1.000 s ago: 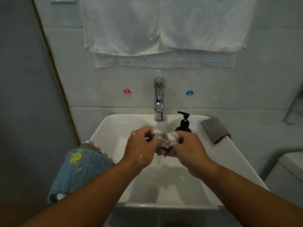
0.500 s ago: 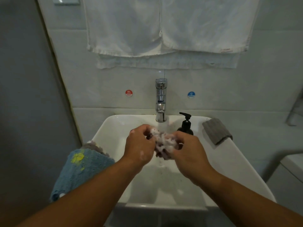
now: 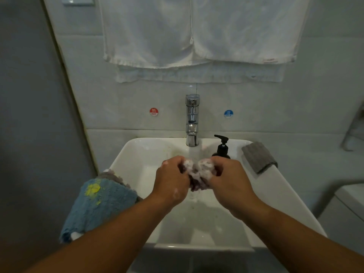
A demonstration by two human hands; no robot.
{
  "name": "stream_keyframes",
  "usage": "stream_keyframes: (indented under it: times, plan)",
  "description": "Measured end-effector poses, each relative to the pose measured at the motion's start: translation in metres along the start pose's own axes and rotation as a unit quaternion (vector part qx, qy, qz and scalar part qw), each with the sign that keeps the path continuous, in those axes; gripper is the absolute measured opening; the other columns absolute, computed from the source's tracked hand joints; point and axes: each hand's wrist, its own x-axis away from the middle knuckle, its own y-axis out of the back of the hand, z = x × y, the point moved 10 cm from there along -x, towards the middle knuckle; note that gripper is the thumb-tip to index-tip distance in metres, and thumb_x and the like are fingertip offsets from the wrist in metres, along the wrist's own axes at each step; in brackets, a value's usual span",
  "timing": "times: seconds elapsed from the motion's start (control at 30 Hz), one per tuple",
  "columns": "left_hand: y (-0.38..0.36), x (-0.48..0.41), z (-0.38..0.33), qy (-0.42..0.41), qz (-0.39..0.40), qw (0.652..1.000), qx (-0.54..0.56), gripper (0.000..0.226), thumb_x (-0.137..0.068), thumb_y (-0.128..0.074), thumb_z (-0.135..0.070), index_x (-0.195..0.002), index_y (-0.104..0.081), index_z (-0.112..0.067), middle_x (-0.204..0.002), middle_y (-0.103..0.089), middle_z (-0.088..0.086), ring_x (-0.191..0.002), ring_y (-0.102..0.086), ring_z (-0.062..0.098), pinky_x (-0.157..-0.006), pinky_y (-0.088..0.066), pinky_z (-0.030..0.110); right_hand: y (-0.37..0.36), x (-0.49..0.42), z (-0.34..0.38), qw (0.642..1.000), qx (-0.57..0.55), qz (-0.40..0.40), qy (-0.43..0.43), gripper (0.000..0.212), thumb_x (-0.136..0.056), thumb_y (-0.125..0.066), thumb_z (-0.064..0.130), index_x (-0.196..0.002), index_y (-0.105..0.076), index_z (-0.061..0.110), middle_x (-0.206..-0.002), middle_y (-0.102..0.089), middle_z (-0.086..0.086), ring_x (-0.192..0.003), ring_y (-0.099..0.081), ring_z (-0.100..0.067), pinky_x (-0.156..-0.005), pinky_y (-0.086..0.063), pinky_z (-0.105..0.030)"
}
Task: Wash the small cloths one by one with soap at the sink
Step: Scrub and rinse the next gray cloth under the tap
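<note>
A small purplish cloth (image 3: 198, 177), bunched up and covered in white soap foam, hangs over the white sink (image 3: 136, 154). My left hand (image 3: 171, 179) grips its left side and my right hand (image 3: 229, 177) grips its right side, fingers curled into the fabric. Water runs from the chrome tap (image 3: 192, 120) down onto the cloth. A blue cloth with a yellow stain (image 3: 98, 201) lies over a grey cloth (image 3: 113, 174) on the sink's left rim. A folded grey cloth (image 3: 258, 156) rests on the right rim. A black soap pump bottle (image 3: 222, 146) stands behind my right hand.
White towels (image 3: 197, 36) hang on the wall above the tap. Red hot (image 3: 153, 111) and blue cold (image 3: 228, 114) stickers flank the tap. A grey wall (image 3: 29, 115) closes in on the left. A white fixture (image 3: 350, 205) stands at the lower right.
Both hands keep working the foamy cloth under the running water, shifting their grip slightly. The hands stay in about the same place over the basin.
</note>
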Motion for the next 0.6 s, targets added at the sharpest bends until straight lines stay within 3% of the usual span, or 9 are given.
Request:
stream_keyframes:
  times: [0.13,0.23,0.33,0.4,0.5,0.6]
  plan:
    - [-0.006,0.006,-0.007,-0.018,0.017,1.0,0.012,0.01,-0.095,-0.07,-0.018,-0.105,-0.068,-0.018,-0.097,-0.072,0.001,-0.084,-0.071,0.015,-0.062,-0.059,0.017,0.011,-0.009,-0.006,0.999,-0.008,-0.026,-0.027,0.026,-0.09,-0.065,0.002,-0.094,-0.075,0.026,-0.086,-0.075,0.003,-0.084,-0.072,-0.018,-0.076,-0.064,-0.043]
    - [0.0,-0.001,-0.011,-0.019,0.01,0.998,0.061,0.011,-0.095,-0.07,-0.019,-0.105,-0.07,-0.02,-0.099,-0.073,0.001,-0.087,-0.073,0.017,-0.073,-0.064,0.03,0.001,-0.006,-0.018,0.998,-0.031,-0.003,-0.059,0.022,-0.091,-0.065,0.003,-0.091,-0.075,0.024,-0.084,-0.076,0.0,-0.081,-0.074,-0.02,-0.074,-0.064,-0.046]
    - [0.011,-0.008,-0.001,0.002,-0.031,0.999,0.038,0.013,-0.095,-0.068,-0.011,-0.1,-0.071,-0.023,-0.098,-0.073,0.004,-0.087,-0.072,0.02,-0.075,-0.064,0.035,-0.007,0.002,0.002,0.999,-0.028,0.017,-0.01,0.016,-0.093,-0.071,0.011,-0.093,-0.074,0.026,-0.083,-0.075,0.005,-0.077,-0.073,-0.009,-0.072,-0.064,-0.033]
    - [0.004,-0.007,0.005,0.009,-0.008,1.0,0.025,0.015,-0.094,-0.067,-0.008,-0.094,-0.07,-0.023,-0.092,-0.073,0.006,-0.081,-0.071,0.023,-0.072,-0.064,0.038,-0.001,-0.002,0.014,1.0,-0.02,-0.001,0.015,0.016,-0.092,-0.071,0.012,-0.095,-0.075,0.027,-0.083,-0.074,0.008,-0.077,-0.071,-0.008,-0.071,-0.062,-0.029]
    - [-0.007,0.0,0.001,-0.004,0.026,0.999,0.019,0.007,-0.094,-0.07,-0.015,-0.092,-0.069,-0.022,-0.088,-0.073,0.003,-0.08,-0.073,0.022,-0.073,-0.064,0.042,0.015,-0.015,0.008,0.999,-0.02,-0.043,-0.018,0.025,-0.09,-0.065,0.004,-0.093,-0.076,0.027,-0.082,-0.075,0.006,-0.08,-0.072,-0.016,-0.07,-0.063,-0.037]
    - [0.001,0.0,-0.014,-0.023,0.015,0.996,0.086,0.007,-0.094,-0.071,-0.014,-0.098,-0.07,-0.02,-0.094,-0.074,0.003,-0.085,-0.073,0.019,-0.076,-0.065,0.039,0.01,-0.013,-0.006,0.997,-0.029,-0.036,-0.054,0.03,-0.091,-0.059,-0.001,-0.092,-0.075,0.024,-0.084,-0.075,0.001,-0.082,-0.073,-0.021,-0.073,-0.064,-0.044]
